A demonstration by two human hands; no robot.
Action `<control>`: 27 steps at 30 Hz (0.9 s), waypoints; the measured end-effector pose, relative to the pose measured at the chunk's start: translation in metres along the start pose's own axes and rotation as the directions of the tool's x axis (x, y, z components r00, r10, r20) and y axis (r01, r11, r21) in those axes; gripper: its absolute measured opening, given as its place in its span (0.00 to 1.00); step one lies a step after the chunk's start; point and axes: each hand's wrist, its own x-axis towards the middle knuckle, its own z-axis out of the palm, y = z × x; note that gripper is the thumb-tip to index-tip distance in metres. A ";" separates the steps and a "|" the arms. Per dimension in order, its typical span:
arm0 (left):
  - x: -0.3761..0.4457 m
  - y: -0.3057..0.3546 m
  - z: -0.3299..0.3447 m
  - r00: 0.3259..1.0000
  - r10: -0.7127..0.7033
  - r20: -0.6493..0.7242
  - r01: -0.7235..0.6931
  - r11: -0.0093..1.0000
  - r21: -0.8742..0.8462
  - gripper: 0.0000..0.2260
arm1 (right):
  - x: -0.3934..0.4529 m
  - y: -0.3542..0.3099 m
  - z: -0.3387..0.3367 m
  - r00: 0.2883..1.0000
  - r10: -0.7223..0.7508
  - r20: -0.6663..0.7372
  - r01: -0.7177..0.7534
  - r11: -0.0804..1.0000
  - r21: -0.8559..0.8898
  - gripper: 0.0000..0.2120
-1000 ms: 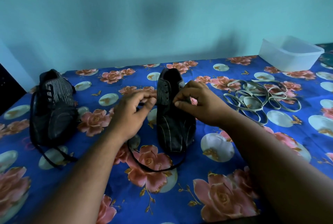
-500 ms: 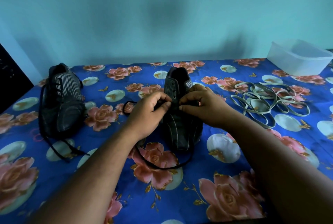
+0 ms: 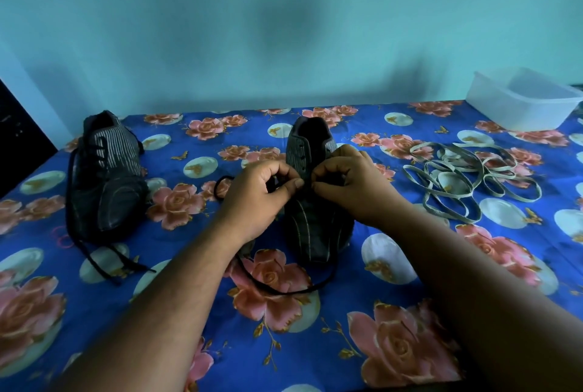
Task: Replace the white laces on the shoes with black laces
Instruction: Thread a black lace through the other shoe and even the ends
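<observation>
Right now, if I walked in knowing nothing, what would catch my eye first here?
Probably the two hands, left hand and right hand, pinching a black lace over the middle shoe on the bright floral cloth. Next, the second shoe at left, already black-laced, and the pale removed laces heaped at right, near a clear tub.

Both hands are covering the middle of the near shoe [image 3: 310, 224], hiding its lace holes; the right edge is cutting off the plastic box [image 3: 517, 104]
</observation>
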 end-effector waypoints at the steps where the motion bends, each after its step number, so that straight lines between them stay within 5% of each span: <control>1: 0.000 0.000 -0.001 0.999 0.041 0.004 -0.041 0.998 0.057 0.01 | 0.000 -0.001 0.000 1.000 -0.008 -0.015 0.008 1.000 0.003 0.13; 5: 0.000 0.001 0.000 0.994 0.113 0.000 -0.111 0.982 0.151 0.04 | 0.001 0.001 0.001 0.999 -0.027 -0.025 0.027 1.000 -0.007 0.13; 10: 0.002 -0.005 -0.004 0.999 -0.043 -0.003 0.042 0.998 -0.053 0.02 | 0.001 0.007 0.001 0.999 -0.038 -0.015 0.038 0.999 -0.015 0.09; 20: 0.005 -0.010 -0.011 0.998 0.051 0.037 -0.055 0.992 0.110 0.01 | -0.001 -0.002 -0.001 0.993 -0.091 -0.071 0.073 0.972 -0.222 0.05; 27: 0.004 -0.014 -0.016 0.988 -0.137 0.068 0.139 0.990 -0.022 0.06 | 0.000 0.007 -0.002 0.999 -0.048 -0.005 0.047 0.990 -0.132 0.03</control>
